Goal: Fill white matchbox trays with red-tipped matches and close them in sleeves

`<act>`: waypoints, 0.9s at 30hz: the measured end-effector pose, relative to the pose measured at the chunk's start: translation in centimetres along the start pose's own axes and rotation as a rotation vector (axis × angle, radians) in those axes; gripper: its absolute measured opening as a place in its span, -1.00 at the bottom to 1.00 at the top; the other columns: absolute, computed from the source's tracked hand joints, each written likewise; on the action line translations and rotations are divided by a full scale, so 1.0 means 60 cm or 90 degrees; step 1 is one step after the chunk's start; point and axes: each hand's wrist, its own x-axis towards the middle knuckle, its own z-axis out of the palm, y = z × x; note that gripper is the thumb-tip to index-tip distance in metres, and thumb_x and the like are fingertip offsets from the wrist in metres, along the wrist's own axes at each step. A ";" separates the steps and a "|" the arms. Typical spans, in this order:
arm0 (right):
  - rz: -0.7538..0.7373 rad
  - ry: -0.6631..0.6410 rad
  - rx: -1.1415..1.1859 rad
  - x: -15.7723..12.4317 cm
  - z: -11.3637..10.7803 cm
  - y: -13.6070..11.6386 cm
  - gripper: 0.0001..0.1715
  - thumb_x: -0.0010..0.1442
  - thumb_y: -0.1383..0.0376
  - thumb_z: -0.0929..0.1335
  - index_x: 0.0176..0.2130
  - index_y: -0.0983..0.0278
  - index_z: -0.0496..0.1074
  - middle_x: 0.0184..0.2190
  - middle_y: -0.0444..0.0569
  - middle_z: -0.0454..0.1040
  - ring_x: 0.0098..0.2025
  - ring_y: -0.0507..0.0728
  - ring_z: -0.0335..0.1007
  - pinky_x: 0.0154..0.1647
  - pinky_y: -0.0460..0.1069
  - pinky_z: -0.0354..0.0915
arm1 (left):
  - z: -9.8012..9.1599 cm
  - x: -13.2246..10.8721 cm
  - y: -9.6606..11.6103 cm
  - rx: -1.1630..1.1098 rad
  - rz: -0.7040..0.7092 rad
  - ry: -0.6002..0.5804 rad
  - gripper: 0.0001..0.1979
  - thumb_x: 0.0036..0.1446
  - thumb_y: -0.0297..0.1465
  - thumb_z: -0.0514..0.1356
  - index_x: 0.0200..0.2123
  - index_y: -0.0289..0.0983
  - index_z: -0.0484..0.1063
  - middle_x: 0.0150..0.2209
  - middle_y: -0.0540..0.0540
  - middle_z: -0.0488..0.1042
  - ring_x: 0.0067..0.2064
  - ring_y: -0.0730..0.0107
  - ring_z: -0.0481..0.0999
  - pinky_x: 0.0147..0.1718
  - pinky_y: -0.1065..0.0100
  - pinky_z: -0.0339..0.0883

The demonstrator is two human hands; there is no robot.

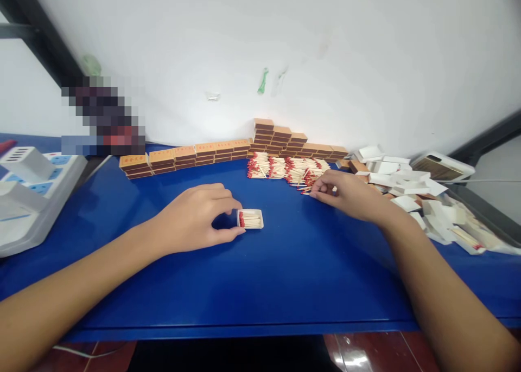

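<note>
My left hand point(203, 216) grips the left end of a small white matchbox tray point(261, 220) between thumb and fingers. Red-headed matches point(251, 220) lie side by side in the tray, heads to the left. At the right edge of a heap of loose matches point(277, 167), my right hand point(342, 194) pinches with thumb and fingertips. Match heads and sticks show at those fingertips; how many are held is hidden by the fingers.
Stacked orange-brown matchboxes point(185, 155) line the wall. To the right lie a jumbled pile of white trays point(407, 185) and a phone point(443, 167). A power strip point(52, 198) with plugs stands at the left. The blue table point(260, 285) has its front edge near me.
</note>
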 end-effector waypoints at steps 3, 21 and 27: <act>0.000 -0.007 0.007 -0.001 0.001 -0.010 -0.68 0.36 0.05 0.36 -0.31 0.19 0.52 -0.33 0.04 0.60 -0.33 0.19 0.48 -0.31 0.07 0.32 | 0.001 0.001 0.000 0.001 -0.005 -0.003 -0.79 0.37 -0.25 0.32 -0.06 -0.23 0.68 -0.26 -0.06 0.61 -0.22 0.27 0.55 -0.26 0.28 0.35; -0.031 -0.025 0.046 -0.001 0.029 -0.055 -0.75 0.41 0.08 0.38 -0.18 0.19 0.52 -0.27 0.01 0.53 -0.31 0.16 0.39 -0.29 0.06 0.30 | 0.003 0.002 0.000 -0.012 -0.017 -0.014 -0.77 0.37 -0.23 0.31 -0.05 -0.23 0.68 -0.26 -0.08 0.61 -0.21 0.26 0.56 -0.26 0.28 0.35; -0.016 -0.067 0.082 -0.001 0.030 -0.058 -0.66 0.48 0.04 0.31 -0.21 0.19 0.50 -0.26 0.04 0.54 -0.29 0.18 0.42 -0.29 0.07 0.31 | 0.002 0.002 -0.002 -0.026 -0.025 -0.028 -0.79 0.36 -0.24 0.33 -0.07 -0.22 0.68 -0.26 -0.07 0.61 -0.22 0.27 0.56 -0.26 0.29 0.35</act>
